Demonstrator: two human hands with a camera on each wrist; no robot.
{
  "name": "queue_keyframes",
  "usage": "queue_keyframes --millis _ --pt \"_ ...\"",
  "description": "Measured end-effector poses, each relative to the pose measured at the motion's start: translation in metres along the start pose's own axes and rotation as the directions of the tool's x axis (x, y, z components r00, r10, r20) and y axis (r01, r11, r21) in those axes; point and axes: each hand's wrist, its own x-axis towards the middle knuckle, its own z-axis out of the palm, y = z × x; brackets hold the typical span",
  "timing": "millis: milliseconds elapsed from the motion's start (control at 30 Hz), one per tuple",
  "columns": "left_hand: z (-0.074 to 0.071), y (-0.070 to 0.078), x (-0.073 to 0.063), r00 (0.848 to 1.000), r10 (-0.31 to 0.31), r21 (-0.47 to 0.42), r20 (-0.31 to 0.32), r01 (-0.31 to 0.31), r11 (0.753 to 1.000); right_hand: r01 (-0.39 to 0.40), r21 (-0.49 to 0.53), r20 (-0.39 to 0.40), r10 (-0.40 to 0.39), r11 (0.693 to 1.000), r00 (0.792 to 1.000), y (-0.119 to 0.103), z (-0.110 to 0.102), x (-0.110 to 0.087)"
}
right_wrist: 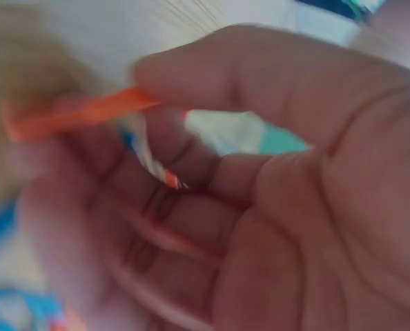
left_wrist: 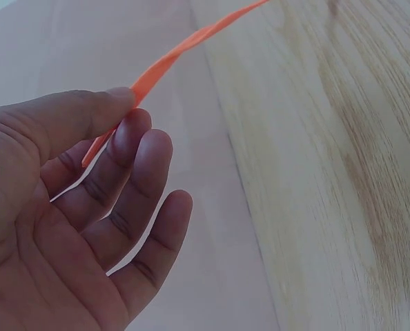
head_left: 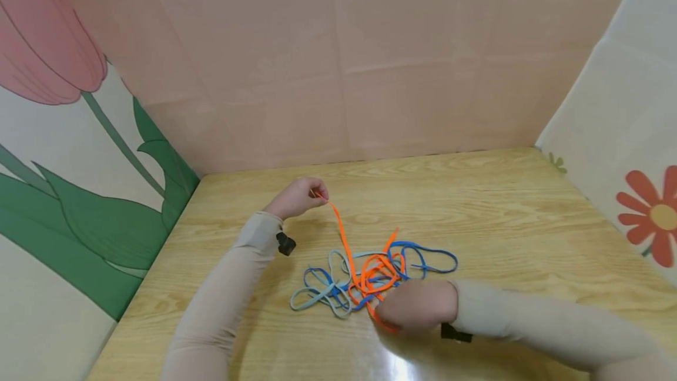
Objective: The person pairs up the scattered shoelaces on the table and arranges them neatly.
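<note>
An orange flat shoelace [head_left: 342, 234] rises from a loose tangle on the table to my left hand [head_left: 298, 197]. That hand pinches its end between thumb and index finger; in the left wrist view the lace [left_wrist: 177, 52] stretches away, slightly twisted, the other fingers loosely bent. At the tangle's near right side, my right hand [head_left: 418, 306] pinches another stretch of orange lace [right_wrist: 88, 116] between thumb and fingers, blurred in its wrist view. Mixed into the tangle are a blue lace [head_left: 444, 253] and a pale grey-green lace [head_left: 313, 297], looped over each other under the orange.
The wood-grain table [head_left: 508, 210] carries the tangle near its middle. A pink cloth wall [head_left: 338, 63] stands at the back, with a tulip-printed panel [head_left: 58, 222] on the left and a flower-printed panel [head_left: 624, 116] on the right.
</note>
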Motion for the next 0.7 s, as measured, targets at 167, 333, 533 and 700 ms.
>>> queue_keyframes --millis 167,333,533,700 --pt "-0.002 0.000 0.000 1.000 -0.004 0.009 -0.008 0.004 1.000 0.009 0.373 -0.185 0.065 0.928 0.981 0.022 -0.047 -0.004" --pt "-0.003 0.001 0.000 1.000 0.005 0.013 -0.010 -0.004 1.000 0.078 0.532 -0.430 0.190 0.843 0.882 0.045 -0.087 -0.019" --pt "-0.006 0.000 -0.002 1.000 -0.004 -0.012 -0.004 0.004 1.000 0.134 0.644 -0.572 0.357 0.754 0.738 0.066 -0.108 -0.041" --pt "-0.019 -0.001 -0.006 0.999 -0.015 -0.071 -0.045 0.012 0.997 0.407 0.644 -0.725 0.348 0.647 0.594 0.088 -0.111 -0.055"
